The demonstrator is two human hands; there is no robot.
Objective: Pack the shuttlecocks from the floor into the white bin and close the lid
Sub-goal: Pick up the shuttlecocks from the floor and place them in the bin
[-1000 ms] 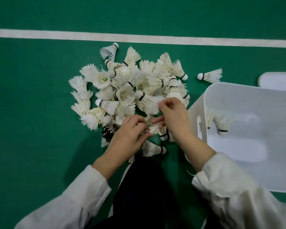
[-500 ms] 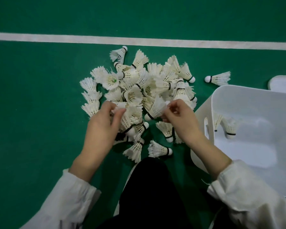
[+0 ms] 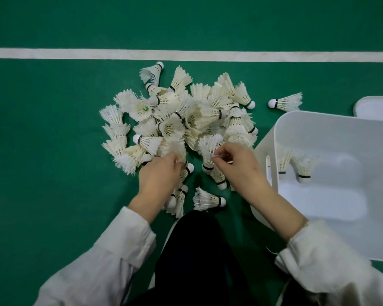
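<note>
A heap of white feather shuttlecocks (image 3: 186,115) lies on the green court floor. My left hand (image 3: 160,175) is at the heap's near edge, fingers closed on the feathers of a shuttlecock (image 3: 175,151). My right hand (image 3: 239,164) pinches the skirt of another shuttlecock (image 3: 208,151) at the heap's near right. The white bin (image 3: 279,129) stands open to the right, with two shuttlecocks (image 3: 296,164) seen inside it. Its lid (image 3: 376,107) lies flat behind the bin. One stray shuttlecock (image 3: 285,102) lies apart, between heap and lid.
A white court line (image 3: 186,54) runs across the floor beyond the heap. My dark trouser knee (image 3: 197,250) sits between my sleeves. Loose shuttlecocks (image 3: 208,199) lie just ahead of the knee.
My left hand shifted right along the heap's near edge and closed on feathers. My right hand stayed by the bin side, still pinching a shuttlecock.
</note>
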